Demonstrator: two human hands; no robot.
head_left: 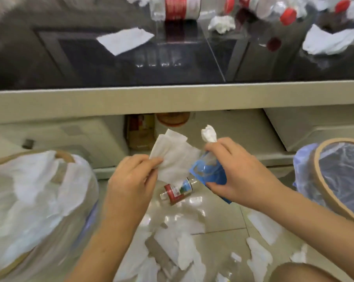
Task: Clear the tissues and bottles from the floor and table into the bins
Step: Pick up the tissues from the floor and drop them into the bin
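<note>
My left hand [131, 178] pinches a flat white tissue [173, 157] in front of the table edge. My right hand [237, 169] grips a blue plastic packet [207, 173], and a crumpled tissue [209, 134] sticks up above its fingers. A red-labelled bottle [177, 191] lies on the floor below both hands. Several tissues [178, 247] litter the floor tiles nearer to me. On the dark glass table [80, 64] lie a flat tissue [125, 40], a crumpled tissue [222, 24], another tissue [330, 40] and red-capped bottles [182, 7].
A bin with a white bag [35, 200] stands at my left, holding tissues. A bin with a bluish liner [339, 180] stands at my right. Under the table sit a brown box [140, 131] and a round container [173, 119]. My knee [300, 273] shows at the bottom right.
</note>
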